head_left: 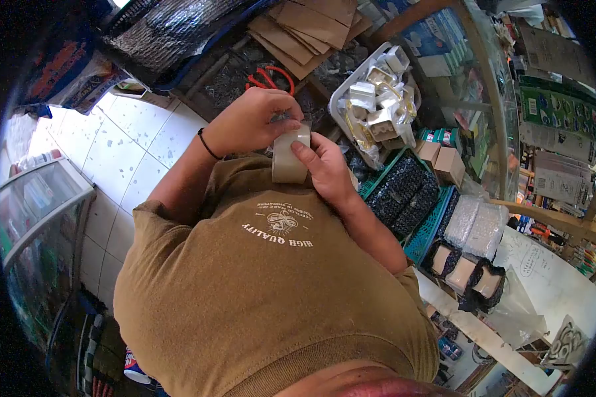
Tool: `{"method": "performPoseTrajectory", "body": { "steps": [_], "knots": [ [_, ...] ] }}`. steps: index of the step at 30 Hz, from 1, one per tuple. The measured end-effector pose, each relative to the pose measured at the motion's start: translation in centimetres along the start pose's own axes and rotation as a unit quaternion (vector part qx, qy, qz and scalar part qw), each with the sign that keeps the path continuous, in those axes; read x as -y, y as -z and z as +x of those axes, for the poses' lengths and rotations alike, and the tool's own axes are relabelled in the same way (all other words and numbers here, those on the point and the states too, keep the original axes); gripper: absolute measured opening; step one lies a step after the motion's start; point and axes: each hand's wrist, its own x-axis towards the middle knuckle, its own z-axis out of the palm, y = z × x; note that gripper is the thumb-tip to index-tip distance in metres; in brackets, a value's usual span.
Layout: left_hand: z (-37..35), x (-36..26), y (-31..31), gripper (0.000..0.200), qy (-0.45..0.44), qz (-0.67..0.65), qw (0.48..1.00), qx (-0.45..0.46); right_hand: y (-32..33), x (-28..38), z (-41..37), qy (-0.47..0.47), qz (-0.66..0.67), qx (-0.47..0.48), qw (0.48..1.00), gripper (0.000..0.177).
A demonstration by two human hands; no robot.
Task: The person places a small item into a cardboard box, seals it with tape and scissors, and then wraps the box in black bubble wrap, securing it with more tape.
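White tiled floor, glass-fronted cabinet.

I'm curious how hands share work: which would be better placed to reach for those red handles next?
Probably the left hand: it lies nearer the red handles, while the right hand holds the tape roll with its thumb against it.

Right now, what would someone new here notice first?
Most likely the wide roll of tape near the middle of the view, gripped by the right hand, with the left hand at its upper edge. Next, perhaps, the bright red loops just beyond the left hand, and the white tray heaped with pale pieces to the right.
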Motion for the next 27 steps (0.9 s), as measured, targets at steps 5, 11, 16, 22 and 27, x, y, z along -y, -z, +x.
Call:
{"method": "performPoseTrajectory", "body": {
  "steps": [5,11,16,22,27],
  "knots": [
    [-0.5,-0.5,0.5,0.009,0.072,-0.032,0.996,0.031,0.1,0.0,0.1,-0.012,-0.078,0.019,0.997,0.035],
    [-1.2,0.2,1.3,0.009,0.092,-0.068,0.993,0.023,-1.2,1.7,-0.6,-0.040,-0.102,0.045,0.993,0.035],
    [-1.9,0.0,2.1,0.007,0.161,-0.177,0.971,0.022,-1.5,1.3,-1.1,-0.021,-0.155,0.079,0.985,0.034],
    [-2.8,-0.4,3.0,0.009,0.145,-0.224,0.963,0.020,1.8,3.1,2.1,-0.006,-0.152,0.064,0.986,0.037],
    [-3.4,-1.0,3.9,0.008,0.146,-0.234,0.961,0.010,3.0,-0.5,10.0,0.117,-0.339,-0.087,0.929,0.031]
  ]
}}
